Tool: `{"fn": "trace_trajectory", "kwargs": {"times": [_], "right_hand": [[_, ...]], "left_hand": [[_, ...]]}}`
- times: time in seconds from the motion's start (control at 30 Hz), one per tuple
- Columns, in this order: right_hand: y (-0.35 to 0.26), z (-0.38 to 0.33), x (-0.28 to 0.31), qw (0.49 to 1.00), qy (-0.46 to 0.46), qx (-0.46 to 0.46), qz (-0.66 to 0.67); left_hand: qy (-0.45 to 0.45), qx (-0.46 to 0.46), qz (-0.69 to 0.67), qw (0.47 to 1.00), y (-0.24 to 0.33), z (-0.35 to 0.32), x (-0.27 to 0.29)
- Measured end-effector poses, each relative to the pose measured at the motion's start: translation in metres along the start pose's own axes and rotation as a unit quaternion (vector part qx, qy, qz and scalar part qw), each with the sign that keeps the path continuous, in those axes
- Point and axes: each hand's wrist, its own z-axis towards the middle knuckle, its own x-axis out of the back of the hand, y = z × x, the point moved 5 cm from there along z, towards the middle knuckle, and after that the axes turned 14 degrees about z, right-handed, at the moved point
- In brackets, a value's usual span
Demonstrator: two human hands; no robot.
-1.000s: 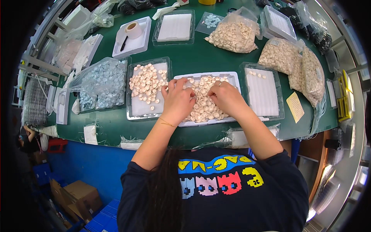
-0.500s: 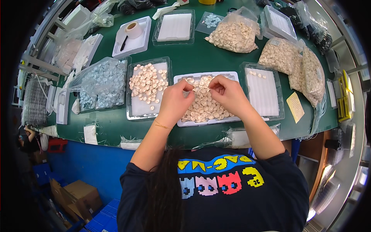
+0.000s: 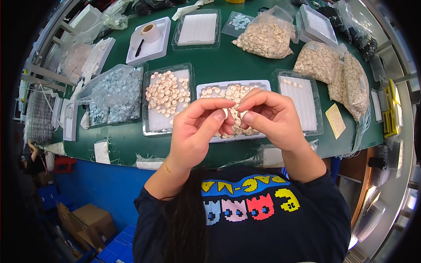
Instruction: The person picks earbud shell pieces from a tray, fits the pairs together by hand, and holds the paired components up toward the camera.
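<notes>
Over the white tray point(image 3: 263, 84) on the green counter point(image 3: 228, 65), left hand point(image 3: 193, 131) and right hand point(image 3: 269, 118) pinch one small cream ring point(image 3: 226, 115) together — grip narrow. Left tray point(image 3: 151, 127) looks half-filled (right tray point(image 3: 318, 105) barely started) — plenty left, I'd say.

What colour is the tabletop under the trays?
Dark green tabletop, clearest in the head view.

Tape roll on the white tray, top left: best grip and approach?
From straight above. The tape roll lies flat on the white tray with its core hole facing up, so pinch across the outer rim, or put one finger in the hole. A dark tool lies beside it.
</notes>
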Motion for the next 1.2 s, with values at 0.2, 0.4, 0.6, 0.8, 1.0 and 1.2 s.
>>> {"fn": "trace_trajectory", "kwargs": {"times": [0.2, 0.4, 0.6, 0.8, 1.0, 1.2], "right_hand": [[-0.009, -0.004, -0.010, 0.999, -0.018, 0.013, 0.024], [-0.010, -0.007, -0.016, 0.999, -0.016, 0.037, 0.021], [-0.012, -0.006, -0.016, 0.996, -0.017, 0.087, 0.005], [-0.008, -0.006, -0.015, 0.997, -0.020, 0.069, 0.015], [-0.005, -0.008, -0.013, 0.998, 0.005, 0.035, 0.056], [-0.007, -0.007, -0.013, 0.998, 0.017, 0.033, 0.049]], "left_hand": [[0.006, -0.032, 0.037, 0.999, 0.013, -0.006, -0.006], [0.089, -0.138, 0.173, 0.971, 0.025, -0.012, -0.007], [0.075, -0.227, 0.255, 0.937, 0.029, -0.010, -0.006], [0.064, -0.118, 0.098, 0.986, 0.019, -0.012, -0.005], [0.037, -0.025, 0.013, 0.999, 0.012, -0.009, -0.005], [0.016, 0.022, -0.048, 0.998, 0.009, -0.011, -0.005]]}}
